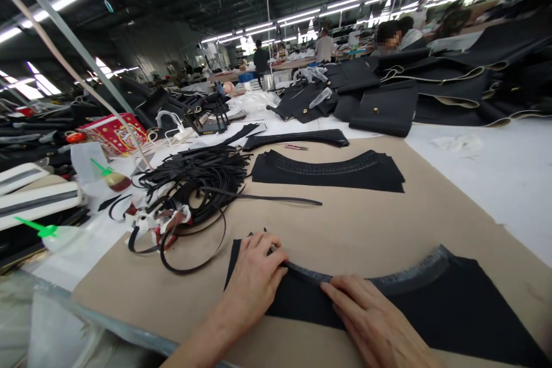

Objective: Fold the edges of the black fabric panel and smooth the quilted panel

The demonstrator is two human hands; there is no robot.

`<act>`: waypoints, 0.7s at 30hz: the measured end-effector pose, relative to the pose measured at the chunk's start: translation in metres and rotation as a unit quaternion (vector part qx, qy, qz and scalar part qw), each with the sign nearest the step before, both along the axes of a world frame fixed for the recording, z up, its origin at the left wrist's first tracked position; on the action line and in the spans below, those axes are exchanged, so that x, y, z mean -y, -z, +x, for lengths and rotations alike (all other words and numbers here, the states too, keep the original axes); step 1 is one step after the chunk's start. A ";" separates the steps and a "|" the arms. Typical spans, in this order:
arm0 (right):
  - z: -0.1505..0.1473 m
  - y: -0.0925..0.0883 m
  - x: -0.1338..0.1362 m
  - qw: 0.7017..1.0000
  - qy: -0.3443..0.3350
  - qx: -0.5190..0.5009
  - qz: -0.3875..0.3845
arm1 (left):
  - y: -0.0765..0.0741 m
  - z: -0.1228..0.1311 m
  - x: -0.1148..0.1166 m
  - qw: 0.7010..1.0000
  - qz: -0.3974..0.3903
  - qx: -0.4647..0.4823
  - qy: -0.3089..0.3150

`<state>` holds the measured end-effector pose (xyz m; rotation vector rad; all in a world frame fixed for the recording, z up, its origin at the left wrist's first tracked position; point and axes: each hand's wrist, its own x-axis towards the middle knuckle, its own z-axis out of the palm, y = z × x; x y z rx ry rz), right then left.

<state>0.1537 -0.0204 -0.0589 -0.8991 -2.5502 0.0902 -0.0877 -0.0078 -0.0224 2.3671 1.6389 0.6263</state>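
Observation:
A black fabric panel (435, 310) with a curved upper edge lies flat in front of me. A dark grey, shiny-looking band (409, 273) runs along that curve. My left hand (259, 270), its fingers curled, grips the edge near the panel's left end. Along the same curve, my right hand (371, 313) has thumb and fingers closed at the edge, right of the left hand. Both hands touch the panel; the undersides of the fingers are hidden. Farther back lies a stack of similar curved black panels (328, 175) with pale marks along its curve.
Brown board (431, 213) covers the table. Left are tangled black strips (194, 178) and green-nozzled bottles (56, 236). Red-handled snips (296, 147) and narrow black pieces (297, 138) lie behind the stack. Black bags (383, 106) pile at the back. Several people stand or sit beyond.

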 end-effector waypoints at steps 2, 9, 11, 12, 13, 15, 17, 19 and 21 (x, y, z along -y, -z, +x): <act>0.000 0.000 -0.001 1.000 -0.003 0.006 -0.001 | -0.002 0.002 -0.002 1.000 -0.004 0.004 0.002; -0.002 -0.005 -0.003 1.000 0.007 0.004 -0.020 | -0.024 0.003 -0.004 0.998 -0.053 -0.012 -0.029; -0.002 -0.006 -0.003 1.000 0.014 -0.014 -0.007 | -0.030 0.002 -0.005 0.996 -0.081 -0.016 -0.039; -0.002 -0.006 -0.003 1.000 0.015 -0.015 -0.001 | -0.032 0.000 -0.006 0.994 -0.098 -0.015 -0.043; -0.001 -0.006 -0.003 1.000 0.018 -0.011 0.003 | -0.033 0.000 -0.008 0.992 -0.118 -0.010 -0.048; -0.001 -0.005 -0.003 0.999 0.030 -0.014 0.017 | -0.032 -0.002 -0.012 0.986 -0.156 0.007 -0.061; 0.000 -0.004 -0.004 0.999 0.037 -0.026 0.026 | -0.028 -0.002 -0.017 0.981 -0.177 0.018 -0.077; 0.000 -0.001 -0.004 0.998 0.037 -0.039 0.033 | -0.024 -0.002 -0.020 0.979 -0.183 0.017 -0.086; 0.000 0.003 -0.004 0.998 0.035 -0.039 0.038 | -0.021 -0.001 -0.023 0.979 -0.184 0.012 -0.093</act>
